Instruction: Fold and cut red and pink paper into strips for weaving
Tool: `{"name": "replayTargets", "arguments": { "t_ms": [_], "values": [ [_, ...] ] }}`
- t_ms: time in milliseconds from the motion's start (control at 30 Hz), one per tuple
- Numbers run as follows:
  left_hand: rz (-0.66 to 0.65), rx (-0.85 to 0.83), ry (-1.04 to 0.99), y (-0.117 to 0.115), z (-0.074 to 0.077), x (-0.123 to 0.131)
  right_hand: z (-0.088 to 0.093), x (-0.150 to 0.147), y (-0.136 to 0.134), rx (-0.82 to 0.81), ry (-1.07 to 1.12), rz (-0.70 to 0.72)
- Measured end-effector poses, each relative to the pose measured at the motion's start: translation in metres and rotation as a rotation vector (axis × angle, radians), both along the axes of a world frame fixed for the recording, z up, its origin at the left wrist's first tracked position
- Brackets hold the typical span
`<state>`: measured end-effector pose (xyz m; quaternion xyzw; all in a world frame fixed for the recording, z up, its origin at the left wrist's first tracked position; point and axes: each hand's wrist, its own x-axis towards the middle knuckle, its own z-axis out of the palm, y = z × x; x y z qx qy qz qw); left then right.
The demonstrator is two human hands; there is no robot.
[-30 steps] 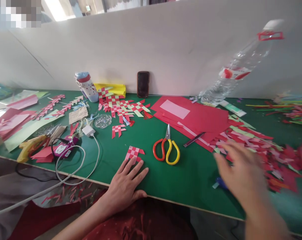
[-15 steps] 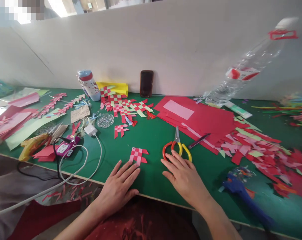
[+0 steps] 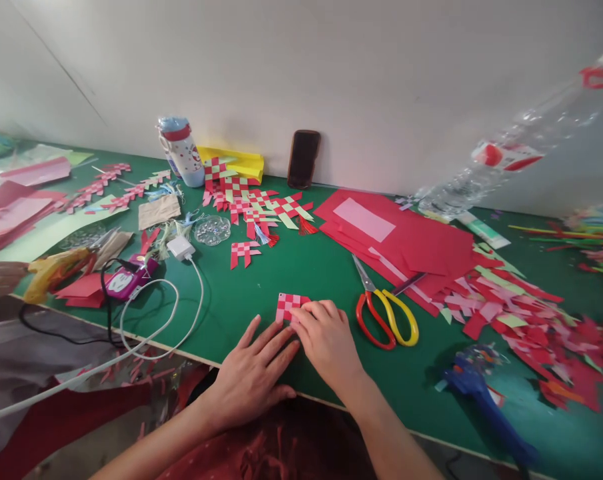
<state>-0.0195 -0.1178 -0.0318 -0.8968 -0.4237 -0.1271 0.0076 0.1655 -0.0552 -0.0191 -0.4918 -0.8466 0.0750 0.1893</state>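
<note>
A small woven paper fish (image 3: pixel 286 305) in pink and red checks lies near the table's front edge. My left hand (image 3: pixel 254 373) rests flat with its fingers stretched, fingertips at the lower edge of the fish. Bent over from the right, my right hand (image 3: pixel 330 343) has its fingers together on the fish's strip ends, covering part of them. To the right of that hand lie scissors (image 3: pixel 376 313) with one red and one yellow handle, blades slightly apart. Another woven piece (image 3: pixel 244 252) sits farther back.
Woven paper fish (image 3: pixel 248 193) pile up behind. Red paper sheets (image 3: pixel 426 233) and paper scraps (image 3: pixel 521 313) spread on the right, with a blue glue gun (image 3: pixel 474 383). A bottle (image 3: pixel 182 152), a phone (image 3: pixel 304 159) and a white cable (image 3: pixel 201 293) are around. Another person's hand (image 3: pixel 1 281) shows at left.
My right hand has left the scissors and moved left onto the woven fish. The scissors now lie free, turned, with their handles swung right. My left hand stays by the fish.
</note>
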Motion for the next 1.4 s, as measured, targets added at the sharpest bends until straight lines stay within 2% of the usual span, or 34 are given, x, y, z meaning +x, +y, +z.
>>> {"name": "replayTargets", "arguments": {
  "t_ms": [133, 333, 500, 667, 767, 933, 1033, 1100, 1167, 1233, 1300, 1400],
  "values": [
    [0.042, -0.043, -0.112, -0.001, 0.0, 0.0, -0.002, -0.004, 0.007, -0.024, -0.007, -0.01],
    [0.027, -0.064, -0.189, 0.0, -0.004, 0.0, -0.004, -0.006, 0.009, -0.001, -0.008, -0.006],
    [0.039, -0.06, -0.239, -0.001, -0.01, 0.0, -0.001, 0.015, 0.017, 0.081, 0.062, -0.144],
    [0.031, -0.054, -0.215, 0.0, -0.004, -0.001, 0.012, 0.044, 0.018, 0.128, 0.182, -0.26],
    [0.023, -0.055, -0.2, 0.001, -0.003, -0.001, 0.027, 0.066, 0.011, 0.153, 0.232, -0.416],
    [0.017, -0.023, -0.256, -0.002, -0.008, -0.002, 0.052, 0.121, -0.011, 0.154, 0.257, -0.859],
    [0.042, -0.084, -0.259, -0.002, -0.006, -0.005, 0.059, 0.151, -0.023, 0.17, 0.28, -0.966],
    [0.027, -0.124, -0.271, 0.003, 0.001, -0.004, 0.057, 0.158, -0.028, 0.155, 0.323, -0.956],
    [0.024, -0.13, -0.309, 0.011, 0.011, 0.004, 0.052, 0.153, -0.028, 0.097, 0.414, -0.885],
    [0.02, -0.143, -0.337, 0.021, 0.02, 0.019, 0.047, 0.136, -0.024, 0.029, 0.565, -0.767],
    [-0.049, -0.19, -0.36, 0.03, 0.026, 0.04, 0.047, 0.116, -0.018, -0.026, 0.743, -0.619],
    [-0.135, -0.318, -0.439, 0.042, 0.029, 0.069, 0.06, 0.087, -0.006, -0.061, 0.819, -0.507]
  ]
}}
